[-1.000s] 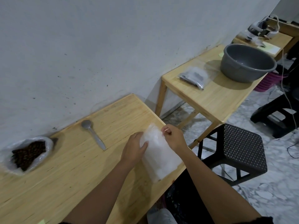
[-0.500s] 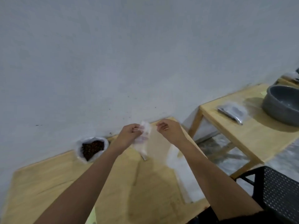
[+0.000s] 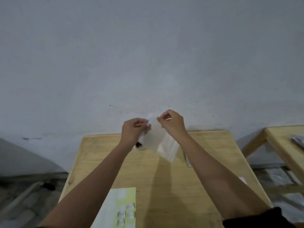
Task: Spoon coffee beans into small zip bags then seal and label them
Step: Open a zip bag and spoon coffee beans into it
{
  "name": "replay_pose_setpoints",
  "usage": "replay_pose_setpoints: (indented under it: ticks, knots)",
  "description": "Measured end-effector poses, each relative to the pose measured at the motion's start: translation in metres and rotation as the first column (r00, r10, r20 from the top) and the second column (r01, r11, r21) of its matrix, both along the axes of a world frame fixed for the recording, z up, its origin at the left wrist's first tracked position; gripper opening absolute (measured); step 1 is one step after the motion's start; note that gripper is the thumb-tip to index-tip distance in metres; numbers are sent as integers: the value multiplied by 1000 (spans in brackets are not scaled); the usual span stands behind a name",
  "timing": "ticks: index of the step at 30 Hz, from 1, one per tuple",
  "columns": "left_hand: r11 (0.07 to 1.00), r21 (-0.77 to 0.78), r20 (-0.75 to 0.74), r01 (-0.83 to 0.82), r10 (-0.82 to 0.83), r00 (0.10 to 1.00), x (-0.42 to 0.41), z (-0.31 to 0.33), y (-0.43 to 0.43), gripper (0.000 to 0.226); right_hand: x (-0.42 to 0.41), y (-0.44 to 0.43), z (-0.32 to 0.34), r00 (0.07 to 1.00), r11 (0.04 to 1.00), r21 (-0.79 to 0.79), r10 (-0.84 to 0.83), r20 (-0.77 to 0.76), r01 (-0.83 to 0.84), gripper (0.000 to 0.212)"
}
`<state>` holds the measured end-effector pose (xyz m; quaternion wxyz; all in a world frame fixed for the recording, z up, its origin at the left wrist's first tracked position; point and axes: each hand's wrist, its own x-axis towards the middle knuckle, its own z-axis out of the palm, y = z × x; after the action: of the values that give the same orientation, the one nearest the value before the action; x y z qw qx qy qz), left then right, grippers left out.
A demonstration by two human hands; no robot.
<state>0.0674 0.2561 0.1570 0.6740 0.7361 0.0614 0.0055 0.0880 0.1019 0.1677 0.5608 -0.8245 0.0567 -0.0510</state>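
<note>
A small clear zip bag (image 3: 162, 142) hangs in the air above the wooden table (image 3: 205, 153), held at its top edge from both sides. My left hand (image 3: 134, 129) pinches the left side of the mouth and my right hand (image 3: 171, 121) pinches the right side. Behind my left wrist, the bag of coffee beans (image 3: 139, 145) is mostly hidden near the wall. The metal spoon (image 3: 187, 159) lies on the table, partly covered by my right forearm. A sheet of labels (image 3: 120, 209) lies at the near edge.
A grey wall stands right behind the table. A second wooden table (image 3: 283, 145) is at the right with a gap between them. The stack of spare zip bags (image 3: 243, 180) peeks out beside my right forearm.
The view swung left from the side tables to face the wall. One zip bag came off the stack on the table and both hands lifted it up near the wall.
</note>
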Motion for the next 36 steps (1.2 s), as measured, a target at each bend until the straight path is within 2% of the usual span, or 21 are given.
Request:
replay_pose_setpoints:
  ticks: [5, 11, 13, 23, 33, 36]
  knots:
    - [996, -79, 44, 42, -39, 998, -7, 3, 7, 14, 1, 22, 8, 977, 976, 193, 135, -163, -103, 20]
    - [969, -131, 67, 211, -204, 977, -9, 2, 13, 29, 4, 23, 15, 961, 945, 294, 203, -185, -143, 25]
    - [961, -152, 65, 231, -224, 972, -9, 3, 13, 35, 3, 20, 19, 955, 935, 316, 228, -191, -160, 26]
    - [942, -224, 41, 249, -246, 968, -5, 2, 13, 36, -1, 17, 17, 946, 862, 480, 276, -172, -164, 26]
    - [935, -267, 18, 233, -237, 971, -2, 0, 15, 38, 2, 18, 12, 947, 827, 542, 278, -160, -150, 26]
    - [941, -223, 40, 254, -251, 967, -2, 1, 14, 28, 2, 19, 13, 957, 867, 480, 239, -164, -135, 17]
